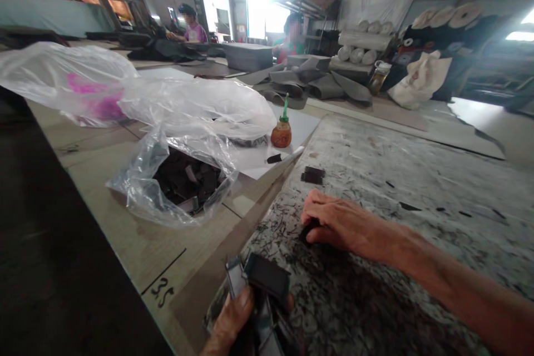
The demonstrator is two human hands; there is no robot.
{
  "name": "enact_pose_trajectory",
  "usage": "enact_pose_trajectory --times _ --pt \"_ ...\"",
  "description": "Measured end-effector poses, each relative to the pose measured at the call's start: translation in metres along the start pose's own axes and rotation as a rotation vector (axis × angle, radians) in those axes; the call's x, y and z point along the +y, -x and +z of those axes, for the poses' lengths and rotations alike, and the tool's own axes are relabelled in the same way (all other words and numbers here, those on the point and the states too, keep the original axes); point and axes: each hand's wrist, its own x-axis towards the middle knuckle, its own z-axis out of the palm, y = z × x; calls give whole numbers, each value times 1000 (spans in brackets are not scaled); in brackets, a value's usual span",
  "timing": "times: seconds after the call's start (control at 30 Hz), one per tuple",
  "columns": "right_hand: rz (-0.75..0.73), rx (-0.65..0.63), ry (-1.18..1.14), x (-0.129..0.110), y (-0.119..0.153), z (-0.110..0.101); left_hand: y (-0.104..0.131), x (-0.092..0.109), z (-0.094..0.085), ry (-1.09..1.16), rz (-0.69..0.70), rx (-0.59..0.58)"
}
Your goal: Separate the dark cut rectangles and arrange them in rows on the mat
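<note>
Left hand: closed on a bunch of dark pieces. Right hand: fingers curled over a small dark item on the scuffed board; mostly covered from here, so I cannot tell whether it is gripped. Plastic bag of similar pieces: open, left of the board.

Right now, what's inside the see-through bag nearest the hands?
The clear plastic bag holds a heap of small dark pieces, with a few greyish ones showing on top. The top ones hide anything deeper from view.
</note>
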Motion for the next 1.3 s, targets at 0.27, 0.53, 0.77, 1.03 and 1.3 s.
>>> enact_pose_trajectory --times 0.27,0.53,0.77,1.03,1.3 --pt "21 42 -1 6 -1 1 -2 -1 1 -292 97 15" --pt "65 38 17 6 17 2 -1 6 11 -482 199 0" --pt "172 158 148 -6 8 -1 2 8 16 -519 244 46" --pt "149 119 347 -37 -14 24 0 0 17 -472 236 108" --pt "135 30 191 -34 -7 20 -4 -4 13 -448 197 152"
